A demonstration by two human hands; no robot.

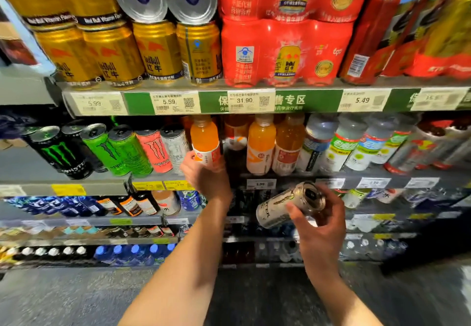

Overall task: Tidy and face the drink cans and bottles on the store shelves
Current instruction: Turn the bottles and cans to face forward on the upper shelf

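Top shelf point(293, 84): gold Red Bull cans point(158, 50) beside red shrink-wrapped multipacks point(285, 50); price tags read 5.99, 5.59, 31.90, 5.49. Second shelf: Monster cans point(61, 152) in black, green and pink, then orange bottles. Left hand point(204, 172), grip curled round an orange bottle point(205, 139) standing at the shelf front. Right hand point(318, 221), below, grip holding a white Monster can point(283, 205) tilted sideways, off the shelf.

glossy metal gold cans point(112, 55), shiny red plastic shrink-wrap packs point(285, 52), translucent plastic orange bottle point(205, 142), brushed-silver metal can point(283, 208), paper price tags point(173, 102)
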